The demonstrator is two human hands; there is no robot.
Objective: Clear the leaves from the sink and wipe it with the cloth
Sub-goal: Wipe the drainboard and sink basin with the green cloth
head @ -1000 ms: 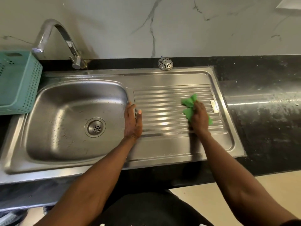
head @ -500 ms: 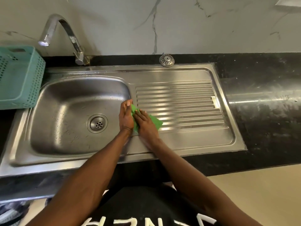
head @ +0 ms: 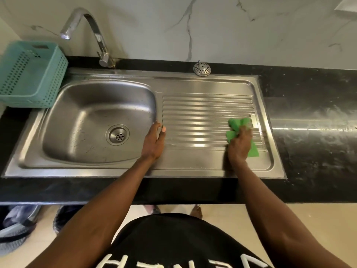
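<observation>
The steel sink (head: pixel 83 105) has a bowl on the left with a round drain (head: pixel 117 135) and a ribbed drainboard (head: pixel 201 111) on the right. No leaves show in the bowl. My right hand (head: pixel 239 145) presses a green cloth (head: pixel 236 123) onto the right end of the drainboard. My left hand (head: pixel 154 141) rests flat on the rim between bowl and drainboard, fingers over the bowl's edge, holding nothing.
A teal perforated basket (head: pixel 31 74) stands on the black counter (head: pixel 313 105) left of the sink. The curved tap (head: pixel 92 29) rises behind the bowl. A round metal strainer (head: pixel 202 69) lies at the back edge. The marble wall is close behind.
My right hand has swept the cloth from beside my left hand across the drainboard to its right end. The left hand has stayed on the bowl's rim.
</observation>
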